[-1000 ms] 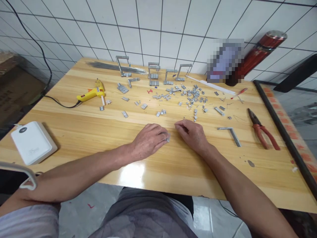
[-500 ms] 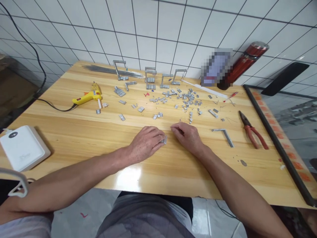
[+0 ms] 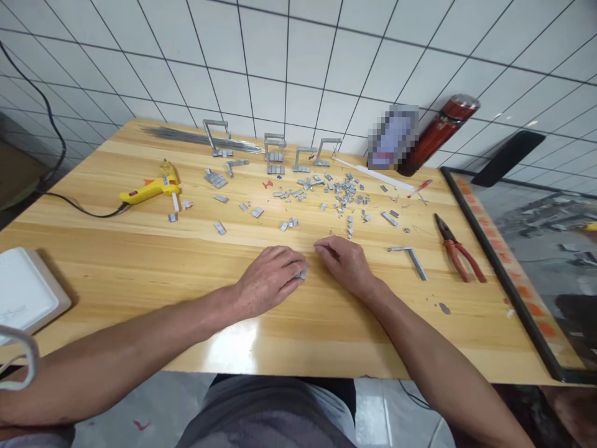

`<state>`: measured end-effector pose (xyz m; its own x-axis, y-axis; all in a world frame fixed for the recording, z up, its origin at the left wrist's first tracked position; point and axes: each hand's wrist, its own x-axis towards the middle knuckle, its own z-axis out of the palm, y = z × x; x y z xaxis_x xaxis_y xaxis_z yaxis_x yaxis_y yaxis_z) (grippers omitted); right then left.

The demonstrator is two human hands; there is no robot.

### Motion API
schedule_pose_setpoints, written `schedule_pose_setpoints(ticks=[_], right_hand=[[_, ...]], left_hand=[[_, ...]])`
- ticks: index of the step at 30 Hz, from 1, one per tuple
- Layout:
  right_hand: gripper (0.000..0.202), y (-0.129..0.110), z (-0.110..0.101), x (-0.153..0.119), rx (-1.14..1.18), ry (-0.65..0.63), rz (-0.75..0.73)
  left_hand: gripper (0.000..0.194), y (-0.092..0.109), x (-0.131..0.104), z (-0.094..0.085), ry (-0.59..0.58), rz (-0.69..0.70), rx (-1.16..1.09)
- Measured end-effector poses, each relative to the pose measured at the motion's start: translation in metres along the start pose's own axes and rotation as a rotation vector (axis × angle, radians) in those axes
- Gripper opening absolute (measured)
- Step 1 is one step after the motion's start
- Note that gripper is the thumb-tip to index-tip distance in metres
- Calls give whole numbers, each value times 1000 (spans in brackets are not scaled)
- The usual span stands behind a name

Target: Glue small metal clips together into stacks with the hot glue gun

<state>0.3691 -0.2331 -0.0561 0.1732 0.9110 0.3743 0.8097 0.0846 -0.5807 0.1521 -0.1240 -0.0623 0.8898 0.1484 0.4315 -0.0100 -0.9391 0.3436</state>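
My left hand (image 3: 271,280) rests low over the wooden table, its fingers closed around a small grey block (image 3: 302,274). Only one end of that block shows past the fingertips. A short gap to the right, my right hand (image 3: 346,260) has thumb and forefinger pinched together; whatever may be between them is hidden. Just beyond the hands lie small grey pieces (image 3: 289,224) and a short row of bits (image 3: 350,227). An L-shaped grey bar (image 3: 410,258) lies to the right of my right hand.
Several small grey frames (image 3: 275,152) stand near the tiled wall. A yellow glue gun (image 3: 153,186) lies left, above a white box (image 3: 30,289). On the right are red-handled pliers (image 3: 457,252), a red flask (image 3: 438,134) and a black-edged panel (image 3: 504,274). Thin rods (image 3: 196,137) lie behind.
The head view has turned slightly, so everything sits a little further left. Both hands keep nearly the same pose, and a bit less of the grey block shows in my left hand.
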Motion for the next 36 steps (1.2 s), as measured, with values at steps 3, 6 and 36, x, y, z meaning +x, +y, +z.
schedule_pose_setpoints(ticks=[3, 6, 36], right_hand=[[20, -5, -9, 2, 57, 71, 97], [22, -4, -32, 13, 82, 190, 253], [10, 90, -77, 162, -444, 31, 826]], left_hand=[[16, 1, 1, 1, 14, -7, -8], [13, 1, 1, 3, 24, -17, -14], [12, -3, 3, 9, 12, -38, -38]])
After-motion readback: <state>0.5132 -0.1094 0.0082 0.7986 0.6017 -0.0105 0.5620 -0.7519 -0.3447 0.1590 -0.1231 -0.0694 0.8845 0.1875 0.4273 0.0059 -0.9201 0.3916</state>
